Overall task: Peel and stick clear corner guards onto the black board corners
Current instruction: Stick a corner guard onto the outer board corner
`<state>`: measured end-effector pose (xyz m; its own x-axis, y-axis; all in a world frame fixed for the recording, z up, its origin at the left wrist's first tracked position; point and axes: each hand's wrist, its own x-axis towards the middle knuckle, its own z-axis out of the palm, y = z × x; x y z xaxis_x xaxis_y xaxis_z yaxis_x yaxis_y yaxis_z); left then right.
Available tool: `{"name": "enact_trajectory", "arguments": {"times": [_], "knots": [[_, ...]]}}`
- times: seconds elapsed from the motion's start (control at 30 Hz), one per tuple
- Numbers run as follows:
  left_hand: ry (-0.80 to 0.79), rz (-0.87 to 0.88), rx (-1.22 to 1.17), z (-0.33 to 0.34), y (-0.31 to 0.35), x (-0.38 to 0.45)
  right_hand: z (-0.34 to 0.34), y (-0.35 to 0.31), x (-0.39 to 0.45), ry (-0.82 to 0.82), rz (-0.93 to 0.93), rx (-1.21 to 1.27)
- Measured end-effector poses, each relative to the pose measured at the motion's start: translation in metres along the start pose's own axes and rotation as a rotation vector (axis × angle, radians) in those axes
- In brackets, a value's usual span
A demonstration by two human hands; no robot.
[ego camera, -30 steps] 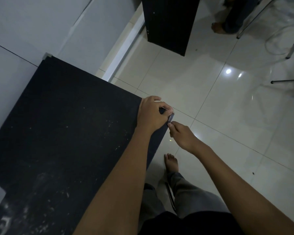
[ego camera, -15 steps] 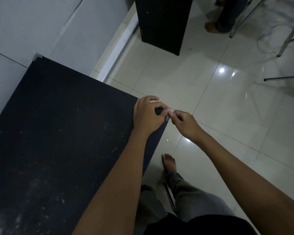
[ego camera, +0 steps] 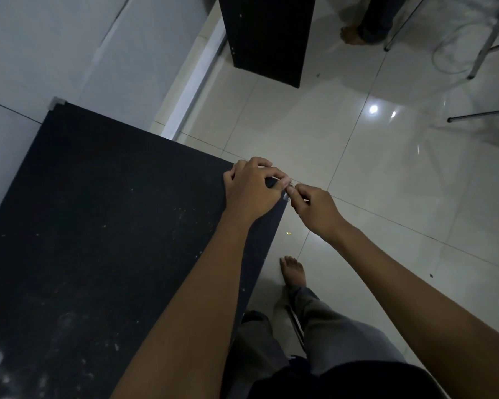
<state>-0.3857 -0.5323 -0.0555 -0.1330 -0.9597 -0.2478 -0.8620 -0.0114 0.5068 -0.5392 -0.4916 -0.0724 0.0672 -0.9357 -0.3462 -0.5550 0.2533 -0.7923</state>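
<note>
A large black board point(ego camera: 107, 231) fills the left of the view, dusty near the bottom. My left hand point(ego camera: 252, 190) curls over its far right corner, fingertips pressing a clear corner guard point(ego camera: 286, 196) there. My right hand point(ego camera: 314, 210) comes in from the right and pinches the same guard with thumb and forefinger at the corner's edge. Most of the guard is hidden by my fingers. Another clear corner guard point(ego camera: 56, 102) sits on the board's far left corner.
A second black board point(ego camera: 268, 36) stands upright on the glossy tiled floor point(ego camera: 386, 174). My bare foot point(ego camera: 293, 270) is beside the board's right edge. Another person's foot point(ego camera: 350, 34) and metal chair legs point(ego camera: 484, 38) are at top right. A white wall point(ego camera: 55, 44) runs behind.
My right hand moved up from below the corner to level with it and closed in on the guard. My left hand stayed on the corner.
</note>
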Motion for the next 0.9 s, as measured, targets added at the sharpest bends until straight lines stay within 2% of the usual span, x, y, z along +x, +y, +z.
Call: {"name": "enact_trajectory", "arguments": {"times": [0.43,0.53,0.67,0.8,0.9], "knots": [[-0.048,-0.03,-0.001,-0.005,0.004,0.002,0.004,-0.001,-0.009,-0.08,0.007,-0.052],[-0.06,-0.019,0.028,-0.008,0.005,0.001,0.011,-0.002,-0.019,-0.144,-0.001,-0.058],[-0.074,-0.025,0.042,-0.012,0.005,0.0,0.022,-0.006,-0.031,-0.104,0.045,0.052],[-0.106,-0.024,0.025,-0.013,0.004,-0.001,0.01,-0.009,-0.033,-0.168,0.158,0.176],[-0.127,-0.014,0.042,-0.014,0.001,0.0,0.003,-0.012,-0.024,-0.022,0.257,0.298]]}}
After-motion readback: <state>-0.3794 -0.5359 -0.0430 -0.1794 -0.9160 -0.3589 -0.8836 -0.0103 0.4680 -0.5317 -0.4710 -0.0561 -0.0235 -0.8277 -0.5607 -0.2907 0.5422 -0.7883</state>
